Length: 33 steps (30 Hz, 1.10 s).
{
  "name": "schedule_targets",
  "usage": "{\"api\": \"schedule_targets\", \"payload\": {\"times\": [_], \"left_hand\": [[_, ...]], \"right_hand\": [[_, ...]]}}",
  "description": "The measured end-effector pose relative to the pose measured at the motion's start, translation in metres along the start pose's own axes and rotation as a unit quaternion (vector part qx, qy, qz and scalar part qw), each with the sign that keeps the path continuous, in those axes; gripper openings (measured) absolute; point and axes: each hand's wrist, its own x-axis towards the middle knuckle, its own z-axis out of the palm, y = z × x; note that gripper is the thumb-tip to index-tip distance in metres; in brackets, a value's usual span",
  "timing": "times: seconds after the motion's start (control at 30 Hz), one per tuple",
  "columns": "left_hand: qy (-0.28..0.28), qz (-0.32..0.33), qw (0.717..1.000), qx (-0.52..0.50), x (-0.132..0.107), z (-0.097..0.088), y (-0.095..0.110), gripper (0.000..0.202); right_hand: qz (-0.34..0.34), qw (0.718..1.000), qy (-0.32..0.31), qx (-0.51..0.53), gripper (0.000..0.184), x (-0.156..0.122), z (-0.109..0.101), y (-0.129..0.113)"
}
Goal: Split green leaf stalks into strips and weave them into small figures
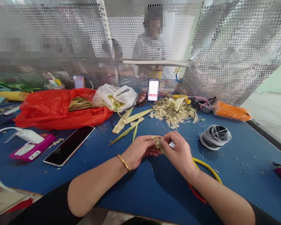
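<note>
My left hand (140, 150) and my right hand (178, 152) meet over the blue table (154, 187), both pinching a small folded piece of pale green leaf strip (157, 141). A gold bangle (123, 162) circles my left wrist, and a ring shows on my right hand. Several loose leaf strips (128, 121) lie just beyond my hands. Under my right forearm sit yellow and red hoops (208, 170).
A red plastic bag (58, 109) and a white bag (114, 97) holding leaves lie at the back left. A heap of leaf trimmings (173, 111), a coil of black-and-white cord (215, 136), a phone (69, 145) and a pink device (31, 150) surround me. A person stands behind perforated metal screens (224, 47).
</note>
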Motion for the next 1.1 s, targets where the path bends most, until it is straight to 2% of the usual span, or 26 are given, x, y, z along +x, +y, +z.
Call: {"api": "schedule_targets", "payload": {"times": [0.07, 0.13, 0.23, 0.3, 0.37, 0.47, 0.53, 0.6, 0.7, 0.8, 0.9, 1.0, 1.1], "left_hand": [[0.006, -0.005, 1.000, 0.006, -0.001, 0.001, 0.001, 0.024], [0.005, -0.002, 1.000, 0.020, -0.003, 0.002, 0.002, 0.024], [0.007, 0.007, 1.000, 0.030, -0.004, 0.002, 0.003, 0.023], [0.021, 0.005, 1.000, 0.012, -0.002, 0.000, 0.004, 0.021], [0.045, 0.000, 0.999, -0.021, 0.000, -0.003, 0.006, 0.021], [0.078, -0.004, 0.995, -0.069, 0.005, -0.009, 0.009, 0.022], [0.085, -0.009, 0.993, -0.080, 0.006, -0.010, 0.010, 0.023], [0.091, -0.011, 0.994, -0.062, 0.006, -0.009, 0.010, 0.023], [0.099, 0.008, 0.995, 0.002, 0.003, -0.005, 0.008, 0.021], [0.083, 0.028, 0.995, 0.055, 0.000, 0.000, 0.006, 0.020], [0.050, 0.025, 0.995, 0.088, -0.002, 0.003, 0.005, 0.022], [0.026, 0.025, 0.992, 0.120, -0.003, 0.003, 0.004, 0.023], [-0.005, 0.032, 0.990, 0.140, -0.004, 0.001, 0.003, 0.024]], "right_hand": [[0.074, 0.996, -0.021, 0.040, 0.018, 0.001, 0.003, 0.004], [0.108, 0.992, -0.039, 0.058, 0.018, 0.001, 0.005, 0.006], [0.130, 0.987, -0.061, 0.076, 0.018, 0.000, 0.005, 0.005], [0.117, 0.986, -0.072, 0.098, 0.012, 0.000, 0.002, 0.005], [0.069, 0.990, -0.088, 0.091, 0.007, 0.002, -0.004, 0.005], [-0.097, 0.988, -0.123, -0.002, 0.017, 0.007, -0.012, 0.007], [-0.222, 0.964, -0.131, -0.070, 0.023, 0.009, -0.014, 0.008], [-0.312, 0.937, -0.119, -0.107, 0.024, 0.009, -0.015, 0.008], [-0.369, 0.919, -0.084, -0.105, 0.022, 0.009, -0.014, 0.007], [-0.341, 0.936, -0.042, -0.074, 0.021, 0.009, -0.016, 0.005], [-0.255, 0.966, -0.017, -0.043, 0.019, 0.009, -0.017, 0.004], [-0.157, 0.985, -0.030, -0.061, 0.019, 0.009, -0.014, 0.007], [-0.062, 0.987, -0.076, -0.131, 0.022, 0.008, -0.009, 0.010]]}}
